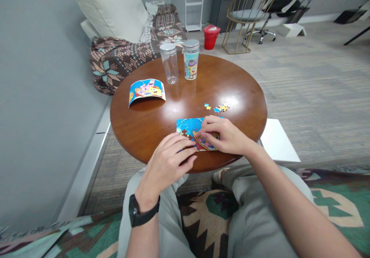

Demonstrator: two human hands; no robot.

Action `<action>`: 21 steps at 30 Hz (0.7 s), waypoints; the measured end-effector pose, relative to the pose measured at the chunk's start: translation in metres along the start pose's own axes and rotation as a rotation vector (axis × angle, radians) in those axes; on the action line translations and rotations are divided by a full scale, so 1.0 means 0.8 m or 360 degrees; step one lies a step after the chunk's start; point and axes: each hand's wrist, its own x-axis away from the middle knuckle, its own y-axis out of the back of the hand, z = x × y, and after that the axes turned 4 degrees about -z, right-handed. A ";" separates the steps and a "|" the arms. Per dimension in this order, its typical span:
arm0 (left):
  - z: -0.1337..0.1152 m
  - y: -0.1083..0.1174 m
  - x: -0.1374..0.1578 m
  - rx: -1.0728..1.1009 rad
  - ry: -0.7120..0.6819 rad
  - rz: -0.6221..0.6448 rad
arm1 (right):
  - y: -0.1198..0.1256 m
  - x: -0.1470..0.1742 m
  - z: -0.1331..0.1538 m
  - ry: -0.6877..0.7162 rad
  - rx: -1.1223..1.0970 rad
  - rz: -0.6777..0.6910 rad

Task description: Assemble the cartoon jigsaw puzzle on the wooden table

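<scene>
Partly assembled cartoon jigsaw puzzle (188, 124) lies flat at the near edge of the round wooden tabletop (243, 82), a boat scene on blue. Brown wood shows through gaps in its left part.

Left hand (170, 158) reaches over the puzzle's lower left, fingers stretched out side by side, thumb close beneath the index. Right hand (224, 134) covers the upper right, fingers bent down onto the picture. From my remote view I cannot tell whether either grip has a piece; the fingertips hide too much.

Just beyond the right hand I note a small heap of loose puzzle pieces (222, 108), a couple more just left of it. Farther left, a bowed picture sheet (148, 89) stands arched, printed with cartoon figures. Behind, near each other: a transparent jar (172, 68) and a cartoon-printed jar (191, 65), both with silver lids.

Outward: patterned sofa (127, 59) with a pale cushion (114, 11), red bin (211, 39), gold-framed chair (248, 16). Black wristband (144, 215) on the left wrist.
</scene>
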 end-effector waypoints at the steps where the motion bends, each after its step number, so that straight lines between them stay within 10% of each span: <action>1: 0.000 0.000 0.000 0.0000 -0.0001 0.0002 | 0.000 0.000 0.000 0.0001 0.0003 -0.0001; 21: -0.007 0.001 -0.006 -0.0090 -0.0063 0.0025 | -0.001 0.000 -0.001 -0.0008 -0.0021 0.0013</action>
